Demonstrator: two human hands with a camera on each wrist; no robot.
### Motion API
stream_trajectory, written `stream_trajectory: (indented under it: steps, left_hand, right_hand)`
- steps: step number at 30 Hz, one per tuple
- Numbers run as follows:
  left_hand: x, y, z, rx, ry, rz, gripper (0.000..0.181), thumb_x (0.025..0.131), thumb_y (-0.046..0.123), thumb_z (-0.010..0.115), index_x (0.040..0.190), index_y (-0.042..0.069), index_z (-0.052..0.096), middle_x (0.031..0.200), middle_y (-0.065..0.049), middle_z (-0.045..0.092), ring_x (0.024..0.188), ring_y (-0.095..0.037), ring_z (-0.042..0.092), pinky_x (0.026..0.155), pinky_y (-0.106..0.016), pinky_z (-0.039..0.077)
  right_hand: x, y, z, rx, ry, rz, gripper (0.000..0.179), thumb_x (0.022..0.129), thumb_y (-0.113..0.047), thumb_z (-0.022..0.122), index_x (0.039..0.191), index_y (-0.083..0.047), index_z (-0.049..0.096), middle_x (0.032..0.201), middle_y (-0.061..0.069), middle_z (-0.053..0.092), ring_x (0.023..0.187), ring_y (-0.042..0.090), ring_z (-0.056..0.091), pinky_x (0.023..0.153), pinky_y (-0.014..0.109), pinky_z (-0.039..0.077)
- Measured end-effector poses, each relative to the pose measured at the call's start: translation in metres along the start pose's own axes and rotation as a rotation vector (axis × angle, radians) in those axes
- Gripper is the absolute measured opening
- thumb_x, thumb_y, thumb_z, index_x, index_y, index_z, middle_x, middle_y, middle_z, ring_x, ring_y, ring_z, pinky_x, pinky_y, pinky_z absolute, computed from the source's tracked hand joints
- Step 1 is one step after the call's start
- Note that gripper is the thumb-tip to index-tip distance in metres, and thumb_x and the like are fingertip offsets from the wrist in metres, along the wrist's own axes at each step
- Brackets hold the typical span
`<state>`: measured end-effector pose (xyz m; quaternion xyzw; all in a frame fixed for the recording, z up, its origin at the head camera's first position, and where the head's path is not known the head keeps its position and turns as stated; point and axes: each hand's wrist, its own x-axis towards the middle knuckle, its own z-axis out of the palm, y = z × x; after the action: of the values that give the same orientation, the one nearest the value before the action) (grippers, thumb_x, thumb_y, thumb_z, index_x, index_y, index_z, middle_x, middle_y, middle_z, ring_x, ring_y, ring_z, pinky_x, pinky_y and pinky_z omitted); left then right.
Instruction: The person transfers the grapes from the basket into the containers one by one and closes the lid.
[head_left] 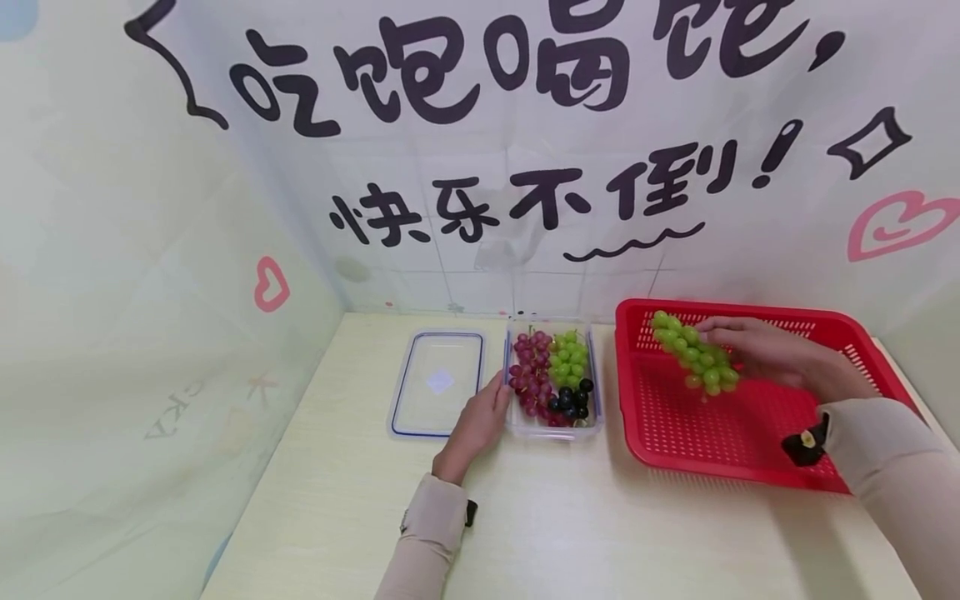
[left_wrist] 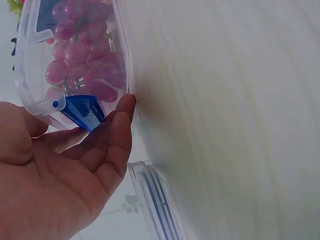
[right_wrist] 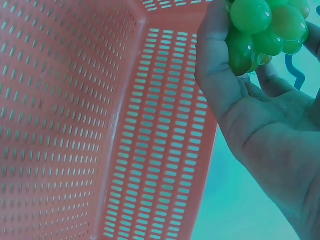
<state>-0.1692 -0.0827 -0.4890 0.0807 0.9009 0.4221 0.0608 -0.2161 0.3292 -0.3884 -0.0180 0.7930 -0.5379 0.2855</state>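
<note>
- Lying on the counter [head_left: 540, 517] at the left, a transparent lid [head_left: 438, 383] with a blue-lined edge leaves a strip of wood between itself and the printed backdrop's [head_left: 247, 158] left side.
- Between lid and container, the left hand [head_left: 480, 417] touches the container's left wall, its fingers bent beside the blue clasp [left_wrist: 84, 112]; whether they grip it or just lie against it, I cannot tell.
- Just right of that, the container [head_left: 551, 432] stands lidless on the counter, red grapes [head_left: 531, 375] along its left wall, light-green grapes [head_left: 568, 358] at the back right, black grapes [head_left: 572, 402] at the front right.
- Between the container and the red basket, only a narrow strip of counter shows; in front of both, a broad stretch reaches the lower picture edge.
- Farthest right, the red basket [head_left: 705, 433] has its back rim near the backdrop and its right rim near the counter's edge.
- Over the basket's left half, the right hand [head_left: 757, 350] holds a green bunch [head_left: 697, 354], fingers curled about it; the slotted wall appears beside this hand in the right wrist view.
</note>
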Motion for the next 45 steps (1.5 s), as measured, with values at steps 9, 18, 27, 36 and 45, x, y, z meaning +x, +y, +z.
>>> stream_trajectory:
  steps: [9, 18, 27, 36, 45]
  left_hand:
    - [0.0, -0.002, 0.0, -0.002, -0.012, -0.017, 0.052, 0.11, 0.029, 0.032, 0.155, 0.005, 0.03, 0.151, -0.019, 0.044, 0.141, -0.037, 0.039, 0.116, -0.051, 0.034]
    - [0.0, -0.001, 0.0, -0.006, -0.014, -0.02, 0.052, 0.11, 0.029, 0.032, 0.156, 0.005, 0.029, 0.151, -0.019, 0.044, 0.142, -0.037, 0.038, 0.117, -0.051, 0.033]
    - [0.0, -0.001, 0.0, -0.008, -0.01, -0.011, 0.052, 0.11, 0.029, 0.032, 0.155, 0.005, 0.03, 0.15, -0.019, 0.045, 0.141, -0.037, 0.039, 0.116, -0.051, 0.034]
    - [0.0, -0.002, 0.0, -0.005, -0.015, -0.019, 0.052, 0.11, 0.029, 0.031, 0.156, 0.005, 0.029, 0.152, -0.017, 0.043, 0.142, -0.036, 0.038, 0.117, -0.05, 0.033]
    - [0.0, -0.001, -0.001, -0.011, -0.012, -0.012, 0.052, 0.11, 0.029, 0.031, 0.155, 0.004, 0.029, 0.152, -0.018, 0.043, 0.143, -0.037, 0.037, 0.118, -0.05, 0.032]
  right_hand:
    - [-0.001, -0.013, 0.007, 0.028, -0.001, 0.002, 0.034, 0.099, -0.031, 0.059, 0.128, -0.017, 0.047, 0.12, 0.001, 0.053, 0.109, 0.021, 0.057, 0.088, 0.037, 0.059]
    - [0.0, -0.023, 0.013, 0.074, 0.0, -0.005, 0.032, 0.101, -0.032, 0.056, 0.127, -0.016, 0.046, 0.113, -0.002, 0.058, 0.105, 0.017, 0.06, 0.085, 0.034, 0.06]
    - [0.002, -0.029, 0.021, 0.101, 0.001, -0.017, 0.035, 0.101, -0.034, 0.056, 0.129, -0.016, 0.046, 0.112, -0.006, 0.06, 0.104, 0.015, 0.062, 0.086, 0.034, 0.059]
    - [0.009, -0.037, 0.031, 0.107, -0.012, -0.038, 0.048, 0.102, -0.035, 0.054, 0.139, -0.008, 0.04, 0.12, -0.001, 0.056, 0.109, 0.017, 0.058, 0.087, 0.034, 0.059]
    - [0.012, -0.047, 0.041, 0.126, -0.021, -0.046, 0.049, 0.102, -0.037, 0.053, 0.14, -0.008, 0.04, 0.124, 0.003, 0.053, 0.111, 0.018, 0.056, 0.088, 0.034, 0.058]
